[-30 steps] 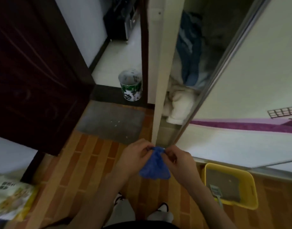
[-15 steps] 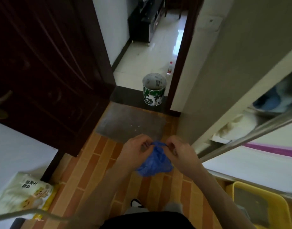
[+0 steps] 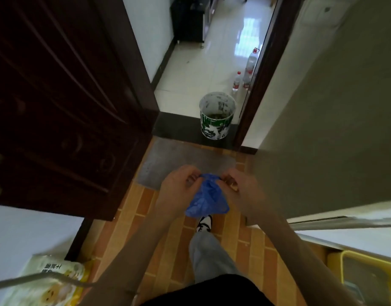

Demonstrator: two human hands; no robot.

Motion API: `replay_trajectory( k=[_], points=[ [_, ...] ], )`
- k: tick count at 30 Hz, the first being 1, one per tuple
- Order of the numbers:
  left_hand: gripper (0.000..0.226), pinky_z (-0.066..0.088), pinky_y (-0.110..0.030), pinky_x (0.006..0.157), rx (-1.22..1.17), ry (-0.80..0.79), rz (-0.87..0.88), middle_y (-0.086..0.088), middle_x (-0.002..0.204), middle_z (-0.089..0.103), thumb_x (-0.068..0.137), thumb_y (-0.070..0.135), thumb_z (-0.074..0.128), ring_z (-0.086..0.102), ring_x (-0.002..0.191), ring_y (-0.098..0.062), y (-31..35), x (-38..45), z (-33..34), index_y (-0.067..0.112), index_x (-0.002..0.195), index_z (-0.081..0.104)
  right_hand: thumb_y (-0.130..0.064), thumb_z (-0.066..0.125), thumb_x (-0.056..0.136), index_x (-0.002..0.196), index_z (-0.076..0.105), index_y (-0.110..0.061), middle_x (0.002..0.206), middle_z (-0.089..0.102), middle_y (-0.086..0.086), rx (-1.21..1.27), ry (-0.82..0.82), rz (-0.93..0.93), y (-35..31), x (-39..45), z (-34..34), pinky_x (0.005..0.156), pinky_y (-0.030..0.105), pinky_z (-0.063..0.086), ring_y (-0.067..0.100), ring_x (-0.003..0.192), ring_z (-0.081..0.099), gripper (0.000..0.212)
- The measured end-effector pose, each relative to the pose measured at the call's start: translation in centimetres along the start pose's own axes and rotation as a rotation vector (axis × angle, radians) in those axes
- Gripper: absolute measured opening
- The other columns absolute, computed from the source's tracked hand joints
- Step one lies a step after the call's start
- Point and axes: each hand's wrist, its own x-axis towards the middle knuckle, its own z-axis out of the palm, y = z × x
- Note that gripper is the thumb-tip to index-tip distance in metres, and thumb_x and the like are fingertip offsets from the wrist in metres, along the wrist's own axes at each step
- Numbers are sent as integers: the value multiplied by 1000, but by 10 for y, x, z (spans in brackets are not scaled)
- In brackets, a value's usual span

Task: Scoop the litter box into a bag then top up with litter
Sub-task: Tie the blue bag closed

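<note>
Hands pinch blue bag top — left hand, right hand.

Dim where I stand, daylight beyond the doorway.
Glare streaks the glossy pale tiled floor; my hands blur softly, the dark brown wooden door loses detail, and straight edges bow outward.

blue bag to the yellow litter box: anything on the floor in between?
Nothing visible does. Both hands, left hand and right hand, pinch the top of the blue bag over bare brick-pattern floor. The yellow litter box sits at lower right, partly cut off by the frame edge.
</note>
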Motion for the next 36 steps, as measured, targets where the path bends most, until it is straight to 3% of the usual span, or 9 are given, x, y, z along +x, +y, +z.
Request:
replay_trajectory(
  k=[2, 4, 11, 16, 18, 23, 28, 32, 36],
  points=[
    [9, 54, -33, 78, -23, -2, -27, 3, 90, 69, 94, 24, 66, 65, 84, -13, -8, 27, -1, 17, 98, 71, -32, 64, 98, 98, 65, -20, 84, 67, -5, 5, 15, 11, 4, 27, 3, 70, 36, 56, 10, 75, 63, 12],
    [9, 54, -32, 77, -38, -17, -44, 6, 89, 68, 93, 26, 65, 65, 83, -10, -11, 51, -5, 20, 97, 70, -35, 63, 97, 99, 65, -25, 86, 67, -8, 4, 6, 43, 6, 52, 2, 73, 36, 57, 8, 78, 63, 10],
    [3, 47, -11, 73, -59, -75, -16, 11, 89, 67, 93, 23, 68, 63, 83, 0, -25, 145, -21, 23, 95, 70, -29, 68, 95, 99, 68, -21, 85, 65, -11, -23, 35, 127, 5, 141, -14, 73, 18, 49, 3, 79, 61, 9],
    [2, 45, -7, 73, -60, -116, 38, 10, 89, 66, 93, 21, 69, 63, 83, 1, -35, 214, -40, 22, 94, 69, -30, 69, 93, 96, 69, -21, 86, 69, -8, -5, 85, 98, 7, 200, -19, 75, 25, 54, 5, 79, 65, 9],
    [2, 48, -11, 75, -58, -139, 68, 8, 91, 67, 93, 20, 69, 63, 84, -1, -41, 241, -46, 20, 95, 70, -32, 67, 93, 97, 67, -23, 86, 68, -10, 14, 97, 109, 8, 223, -18, 75, 25, 55, 3, 79, 65, 10],
    [5, 58, -36, 76, -93, -195, 123, 6, 91, 66, 93, 22, 69, 65, 84, -6, -65, 312, -58, 18, 96, 69, -37, 64, 94, 99, 64, -27, 90, 69, -11, 23, 139, 187, 10, 283, -14, 77, 26, 59, 0, 83, 66, 11],
    [5, 59, -36, 75, -125, -265, 179, 10, 92, 65, 93, 25, 70, 66, 84, -5, -88, 386, -74, 21, 96, 69, -39, 65, 94, 101, 65, -29, 90, 70, -11, 5, 223, 275, 2, 342, -8, 74, 32, 60, 2, 82, 67, 12],
    [6, 60, -31, 76, -133, -327, 235, 10, 92, 65, 94, 25, 69, 66, 83, -3, -109, 443, -85, 22, 99, 67, -37, 65, 96, 102, 63, -30, 92, 69, -13, -12, 276, 337, -4, 390, 2, 75, 24, 56, 0, 85, 64, 9],
    [9, 59, -37, 73, -139, -332, 275, 5, 89, 67, 92, 25, 73, 66, 79, -9, -124, 491, -94, 18, 96, 69, -41, 62, 97, 102, 60, -36, 95, 67, -13, -35, 326, 399, -9, 431, 10, 75, 22, 52, 2, 86, 62, 8]
  ],
)
